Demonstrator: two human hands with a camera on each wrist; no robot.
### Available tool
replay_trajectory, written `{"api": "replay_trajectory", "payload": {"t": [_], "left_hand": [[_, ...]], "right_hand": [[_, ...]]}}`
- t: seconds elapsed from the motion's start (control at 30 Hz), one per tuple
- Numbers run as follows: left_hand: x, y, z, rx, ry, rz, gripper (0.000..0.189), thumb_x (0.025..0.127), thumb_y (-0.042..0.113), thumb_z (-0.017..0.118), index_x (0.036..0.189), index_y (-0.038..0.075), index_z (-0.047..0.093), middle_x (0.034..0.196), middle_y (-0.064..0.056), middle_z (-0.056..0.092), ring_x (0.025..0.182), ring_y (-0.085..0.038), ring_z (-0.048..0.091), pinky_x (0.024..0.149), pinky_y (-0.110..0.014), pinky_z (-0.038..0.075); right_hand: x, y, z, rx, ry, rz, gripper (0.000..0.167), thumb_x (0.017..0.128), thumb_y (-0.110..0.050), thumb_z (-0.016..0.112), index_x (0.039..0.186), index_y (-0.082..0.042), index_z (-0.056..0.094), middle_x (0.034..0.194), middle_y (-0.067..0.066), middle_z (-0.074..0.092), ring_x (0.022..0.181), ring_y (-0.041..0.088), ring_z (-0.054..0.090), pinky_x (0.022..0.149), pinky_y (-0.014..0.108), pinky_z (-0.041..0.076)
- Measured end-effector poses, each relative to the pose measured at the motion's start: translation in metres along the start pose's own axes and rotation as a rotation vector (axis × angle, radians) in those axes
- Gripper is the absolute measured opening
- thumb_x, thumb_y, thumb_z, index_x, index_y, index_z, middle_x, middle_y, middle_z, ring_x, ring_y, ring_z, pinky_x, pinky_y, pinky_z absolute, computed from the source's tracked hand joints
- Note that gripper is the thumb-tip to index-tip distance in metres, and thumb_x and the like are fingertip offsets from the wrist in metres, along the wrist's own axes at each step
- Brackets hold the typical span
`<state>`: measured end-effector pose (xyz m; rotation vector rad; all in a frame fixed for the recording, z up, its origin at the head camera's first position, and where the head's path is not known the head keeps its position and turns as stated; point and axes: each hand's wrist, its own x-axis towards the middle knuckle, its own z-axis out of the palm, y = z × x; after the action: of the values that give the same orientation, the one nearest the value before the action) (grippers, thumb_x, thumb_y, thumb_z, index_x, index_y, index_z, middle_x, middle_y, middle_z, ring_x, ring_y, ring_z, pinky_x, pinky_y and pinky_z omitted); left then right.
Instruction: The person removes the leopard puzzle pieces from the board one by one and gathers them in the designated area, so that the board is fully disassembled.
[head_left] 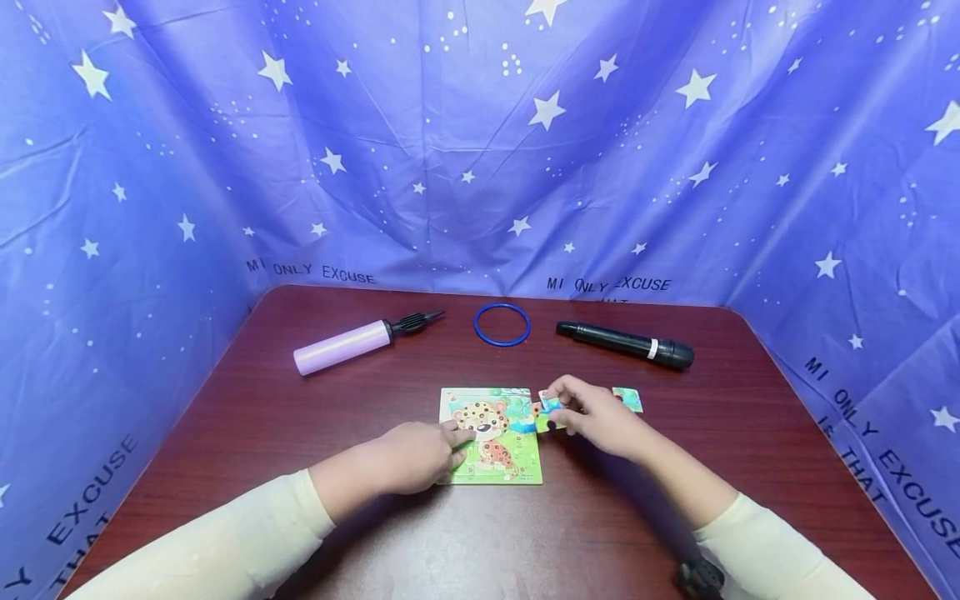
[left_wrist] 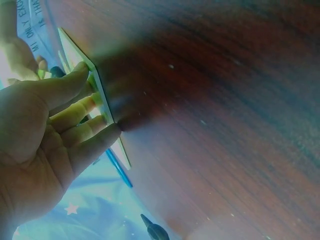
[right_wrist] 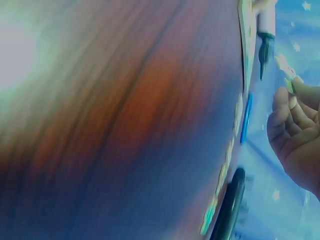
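Observation:
A leopard jigsaw board (head_left: 525, 463) lies on the table in front of the person. Across its left side rests the left hand (head_left: 420, 457), fingers extended over the picture; in the left wrist view its fingertips touch the board's edge and surface. Just off the board's right edge, the right hand (head_left: 603, 419) pinches a small jigsaw piece (head_left: 551, 423) between thumb and fingers. The right wrist view shows that piece (right_wrist: 286, 68) raised above the table. Loose jigsaw pieces (head_left: 628, 400) lie beyond the right hand, partly hidden by it.
Along the back of the table are a purple hand pump (head_left: 343, 347), a blue ring (head_left: 502, 325) and a black flashlight-like cylinder (head_left: 626, 342). A starry blue curtain (head_left: 480, 150) surrounds the dark red table (head_left: 247, 408).

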<state>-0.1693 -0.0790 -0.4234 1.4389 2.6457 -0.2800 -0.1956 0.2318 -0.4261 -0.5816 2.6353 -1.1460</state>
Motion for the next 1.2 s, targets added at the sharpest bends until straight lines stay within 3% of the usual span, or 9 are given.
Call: {"api": "replay_trajectory", "payload": {"t": [0.2,0.43,0.63,0.83,1.2], "left_hand": [[0.001,0.000,0.000,-0.006,0.006,-0.004,0.039,0.097,0.033,0.060,0.133,0.018,0.063,0.149,0.002,0.049,0.135,-0.026,0.049,0.094,-0.039,0.054],[0.000,-0.002,0.002,0.008,0.010,0.004,0.041,0.095,0.035,0.062,0.132,0.019,0.064,0.150,0.001,0.048,0.135,-0.026,0.049,0.094,-0.038,0.054],[0.000,-0.003,0.004,-0.002,0.028,0.011,0.038,0.097,0.034,0.060,0.132,0.019,0.064,0.149,0.001,0.049,0.134,-0.026,0.050,0.093,-0.038,0.055],[0.002,-0.002,0.003,0.008,0.009,0.011,0.041,0.095,0.036,0.063,0.132,0.020,0.064,0.149,0.003,0.049,0.134,-0.025,0.050,0.088,-0.036,0.057],[-0.001,-0.001,0.000,0.006,0.019,0.020,0.042,0.093,0.036,0.065,0.132,0.020,0.064,0.150,0.000,0.049,0.135,-0.026,0.049,0.095,-0.038,0.054]], "right_hand": [[-0.019,0.025,-0.025,0.024,0.035,0.087,0.019,0.096,-0.015,0.064,0.113,-0.011,0.058,0.084,0.007,0.062,0.065,0.021,0.064,0.052,0.035,0.055],[-0.040,0.053,-0.038,0.160,0.037,0.182,0.027,0.093,-0.009,0.065,0.114,0.002,0.052,0.082,0.013,0.059,0.063,0.025,0.062,0.053,0.039,0.057],[-0.052,0.068,-0.046,0.032,0.061,0.266,0.023,0.093,-0.013,0.066,0.108,-0.002,0.053,0.078,0.008,0.060,0.062,0.022,0.060,0.048,0.035,0.052],[-0.060,0.078,-0.049,-0.090,0.085,0.293,0.022,0.092,-0.016,0.067,0.105,-0.003,0.056,0.080,0.004,0.059,0.062,0.018,0.056,0.053,0.031,0.048],[-0.059,0.080,-0.050,-0.103,0.098,0.345,0.018,0.092,-0.014,0.066,0.104,-0.004,0.056,0.076,0.005,0.057,0.057,0.019,0.054,0.047,0.034,0.050]]}}
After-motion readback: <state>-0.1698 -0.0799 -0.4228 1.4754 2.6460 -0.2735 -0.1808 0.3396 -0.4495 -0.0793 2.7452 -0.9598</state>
